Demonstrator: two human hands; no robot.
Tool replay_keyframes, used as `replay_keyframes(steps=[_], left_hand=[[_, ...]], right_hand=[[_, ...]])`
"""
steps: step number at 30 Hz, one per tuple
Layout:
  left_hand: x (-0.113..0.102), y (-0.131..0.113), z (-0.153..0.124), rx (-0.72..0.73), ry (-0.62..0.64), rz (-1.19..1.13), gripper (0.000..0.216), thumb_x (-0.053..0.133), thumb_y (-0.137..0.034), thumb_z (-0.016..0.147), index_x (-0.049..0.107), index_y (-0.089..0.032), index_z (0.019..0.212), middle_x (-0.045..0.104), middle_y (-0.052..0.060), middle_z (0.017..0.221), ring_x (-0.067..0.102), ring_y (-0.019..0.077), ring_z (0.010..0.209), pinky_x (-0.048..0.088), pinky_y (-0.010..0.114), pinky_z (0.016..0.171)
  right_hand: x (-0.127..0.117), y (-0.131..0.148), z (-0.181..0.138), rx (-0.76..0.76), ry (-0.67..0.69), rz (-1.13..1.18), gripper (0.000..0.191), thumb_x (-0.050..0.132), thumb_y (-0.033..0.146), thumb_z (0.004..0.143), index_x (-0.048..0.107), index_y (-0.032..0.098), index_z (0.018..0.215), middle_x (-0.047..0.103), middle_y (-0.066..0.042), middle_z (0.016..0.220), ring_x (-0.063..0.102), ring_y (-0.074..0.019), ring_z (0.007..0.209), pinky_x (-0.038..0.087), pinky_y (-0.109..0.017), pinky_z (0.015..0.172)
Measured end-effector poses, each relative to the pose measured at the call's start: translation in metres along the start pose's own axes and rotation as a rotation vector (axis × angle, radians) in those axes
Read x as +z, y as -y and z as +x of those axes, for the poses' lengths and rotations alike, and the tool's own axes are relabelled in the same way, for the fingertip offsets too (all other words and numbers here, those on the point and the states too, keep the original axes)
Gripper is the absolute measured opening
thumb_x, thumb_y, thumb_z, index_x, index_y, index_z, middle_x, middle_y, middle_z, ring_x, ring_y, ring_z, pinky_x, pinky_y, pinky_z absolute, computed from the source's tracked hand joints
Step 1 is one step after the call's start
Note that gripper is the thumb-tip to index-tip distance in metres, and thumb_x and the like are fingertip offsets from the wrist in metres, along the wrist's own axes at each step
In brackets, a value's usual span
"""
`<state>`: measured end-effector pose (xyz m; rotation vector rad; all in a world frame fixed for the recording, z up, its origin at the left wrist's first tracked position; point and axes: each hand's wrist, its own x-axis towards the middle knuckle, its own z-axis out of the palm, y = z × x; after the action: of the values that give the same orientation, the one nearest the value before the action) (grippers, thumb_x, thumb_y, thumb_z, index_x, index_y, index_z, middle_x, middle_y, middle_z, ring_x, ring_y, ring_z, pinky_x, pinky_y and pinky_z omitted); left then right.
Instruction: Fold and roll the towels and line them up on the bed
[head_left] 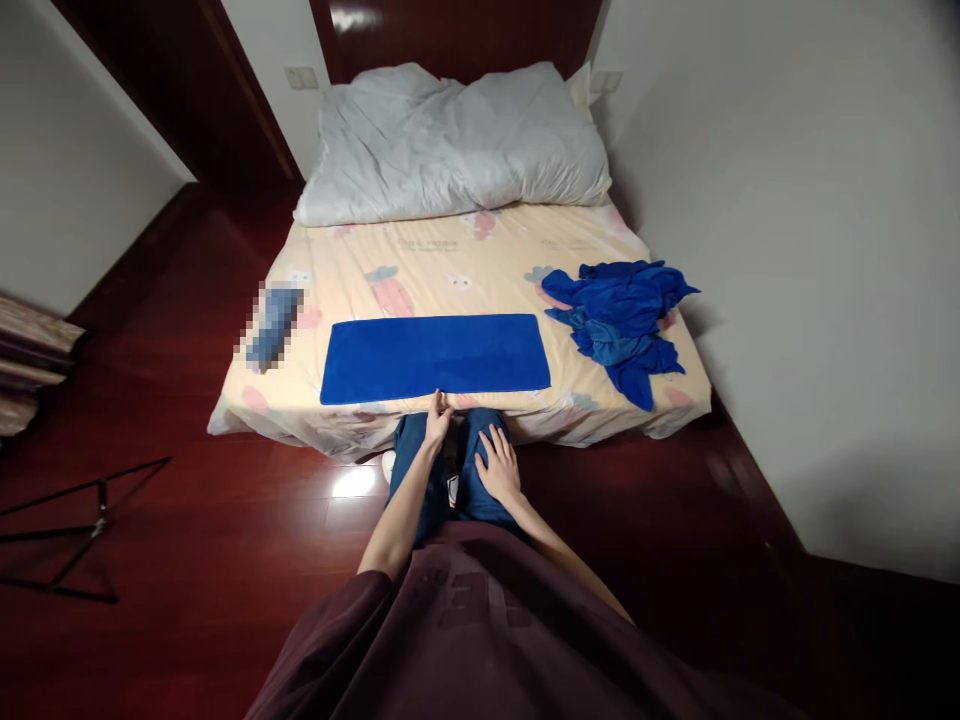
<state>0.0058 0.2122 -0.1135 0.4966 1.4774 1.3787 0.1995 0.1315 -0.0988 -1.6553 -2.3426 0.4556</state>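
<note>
cloths heaped near towel; bedding behind; left hand, grip unclear; right hand spread on knee

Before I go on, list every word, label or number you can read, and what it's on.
"rabbit", roughly, on the bed sheet, left of centre; the rest of that print is too blurred.
Paler print right of it, same sheet: too faint.
Raised lettering on the shirt: too unclear.
Blue folded cloth: no text visible.

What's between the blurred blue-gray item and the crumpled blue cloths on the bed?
In the head view, the flat blue cloth lies between the blurred item and crumpled cloths, with patterned sheet showing on either side.
</note>
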Motion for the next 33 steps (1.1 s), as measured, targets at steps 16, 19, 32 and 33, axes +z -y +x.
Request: replay_keyframes(steps=[16, 19, 32, 33], left_hand=[[0.025, 0.01, 0.014, -0.044, -0.107, -0.408, 0.086, 0.079, -0.022, 0.071, 0.053, -0.019, 0.153, 0.071, 0.007, 0.106, 0.069, 0.0156, 0.095, 0.053, 0.027, 0.088], [0.023, 0.017, 0.013, 0.005, -0.129, -0.382, 0.084, 0.078, -0.024, 0.069, 0.056, -0.02, 0.15, 0.07, 0.005, 0.102, 0.069, 0.0176, 0.101, 0.051, 0.029, 0.093], [0.001, 0.031, 0.016, 0.11, -0.014, -0.236, 0.08, 0.082, -0.029, 0.069, 0.06, -0.021, 0.146, 0.071, 0.012, 0.124, 0.067, 0.025, 0.118, 0.051, 0.041, 0.106], [0.0, 0.031, 0.016, 0.111, -0.018, -0.237, 0.079, 0.082, -0.03, 0.071, 0.06, -0.022, 0.146, 0.071, 0.011, 0.126, 0.067, 0.0255, 0.12, 0.051, 0.042, 0.107]], right_hand=[[0.002, 0.033, 0.015, -0.055, 0.087, -0.015, 0.057, 0.043, 0.033, 0.104, 0.045, 0.024, 0.161, 0.024, -0.006, 0.176, 0.023, -0.0268, 0.163, 0.031, -0.05, 0.127], [0.003, 0.035, 0.016, -0.05, 0.087, -0.013, 0.057, 0.044, 0.032, 0.105, 0.045, 0.025, 0.161, 0.025, -0.006, 0.175, 0.025, -0.0281, 0.162, 0.033, -0.051, 0.127], [-0.042, 0.034, 0.184, -0.194, 0.041, 0.235, 0.036, 0.042, 0.022, 0.106, 0.077, 0.022, 0.111, 0.077, -0.009, 0.109, 0.069, -0.0238, 0.105, 0.052, -0.039, 0.105], [-0.047, 0.038, 0.219, -0.221, 0.021, 0.218, 0.037, 0.041, 0.02, 0.106, 0.077, 0.021, 0.11, 0.077, -0.009, 0.109, 0.068, -0.0237, 0.106, 0.051, -0.039, 0.107]])
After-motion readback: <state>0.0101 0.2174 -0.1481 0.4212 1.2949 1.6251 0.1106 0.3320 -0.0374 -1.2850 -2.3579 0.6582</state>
